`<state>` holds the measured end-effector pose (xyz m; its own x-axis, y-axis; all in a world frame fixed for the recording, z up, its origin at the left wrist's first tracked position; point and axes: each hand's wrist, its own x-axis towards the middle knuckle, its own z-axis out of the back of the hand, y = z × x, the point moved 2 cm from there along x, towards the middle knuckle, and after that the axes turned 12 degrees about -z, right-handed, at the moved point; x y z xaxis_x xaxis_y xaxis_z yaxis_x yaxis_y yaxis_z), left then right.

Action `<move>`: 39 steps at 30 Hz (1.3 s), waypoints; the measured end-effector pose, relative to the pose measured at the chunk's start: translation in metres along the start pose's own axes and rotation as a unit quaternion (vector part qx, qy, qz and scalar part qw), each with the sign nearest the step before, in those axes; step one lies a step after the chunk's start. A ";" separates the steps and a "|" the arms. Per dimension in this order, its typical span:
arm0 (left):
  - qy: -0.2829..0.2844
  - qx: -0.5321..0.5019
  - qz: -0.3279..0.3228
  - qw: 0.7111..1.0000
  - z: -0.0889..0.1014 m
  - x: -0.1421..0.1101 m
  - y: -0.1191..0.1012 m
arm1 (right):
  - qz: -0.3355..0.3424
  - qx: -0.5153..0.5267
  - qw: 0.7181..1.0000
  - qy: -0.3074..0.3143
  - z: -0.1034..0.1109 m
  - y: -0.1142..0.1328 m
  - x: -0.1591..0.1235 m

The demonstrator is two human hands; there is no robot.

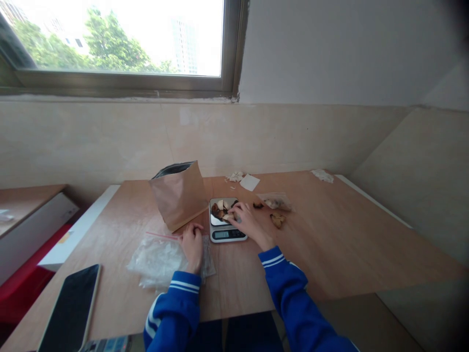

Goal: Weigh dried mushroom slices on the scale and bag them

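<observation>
Plainly, the relation that counts is between the right hand and the dried pieces on the scale: they sit just left of its fingertips and under them, heaped on the pan with no single long axis. The scale itself runs lengthwise away from the body, its display on the near side of those fingertips, so the right hand comes at it from the right, across its length. Its fingers are bent down onto the heap; whether they pinch a piece or only touch one, the view does not settle. The left hand is near too — just left of the scale, apart from it — but it rests loosely curled on the clear bags, and any grip there is hidden. Beyond the left hand and a little leftward stands the paper bag, mouth up. To the right of the right hand lie a dark piece, close by, then a tan piece and, farther beyond, a filled packet.
</observation>
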<state>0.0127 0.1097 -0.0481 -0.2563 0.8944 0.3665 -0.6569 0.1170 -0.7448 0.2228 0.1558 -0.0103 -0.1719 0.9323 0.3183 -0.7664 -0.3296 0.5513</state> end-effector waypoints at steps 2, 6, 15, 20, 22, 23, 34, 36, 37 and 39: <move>0.002 -0.001 0.002 1.000 0.000 0.000 0.000 | 0.005 -0.016 1.000 0.009 -0.005 -0.002 -0.004; 0.005 0.002 0.008 1.000 0.001 0.000 -0.001 | 0.007 -0.020 1.000 0.021 -0.007 -0.002 -0.007; 0.013 0.010 0.023 1.000 0.002 0.000 -0.003 | -0.083 -0.036 0.993 -0.070 0.036 -0.041 -0.023; 0.008 0.003 0.019 1.000 0.002 0.000 -0.002 | -0.158 -0.103 0.977 -0.103 0.042 -0.098 -0.033; 0.007 0.002 0.020 1.000 0.002 0.000 -0.002 | -0.155 -0.110 0.978 -0.091 0.040 -0.104 -0.035; 0.008 0.004 0.021 1.000 0.002 0.000 -0.002 | -0.154 -0.114 0.978 -0.089 0.039 -0.104 -0.035; 0.019 0.017 0.023 0.999 0.002 0.000 -0.002 | -0.115 -0.087 0.987 -0.069 0.022 -0.087 0.010; 0.015 0.015 0.021 1.000 0.002 0.000 -0.003 | -0.120 -0.088 0.988 -0.049 0.016 -0.094 0.015; 0.014 0.015 0.020 1.000 0.002 0.000 -0.003 | -0.123 -0.087 0.988 -0.040 0.013 -0.097 0.016; 0.013 0.016 0.018 1.000 0.002 0.000 -0.003 | -0.125 -0.073 0.989 -0.024 0.012 -0.103 0.016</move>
<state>0.0131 0.1086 -0.0445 -0.2616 0.9092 0.3240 -0.6706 0.0702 -0.7385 0.3059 0.2025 -0.0529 0.0624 0.9725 0.2244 -0.8633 -0.0602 0.5011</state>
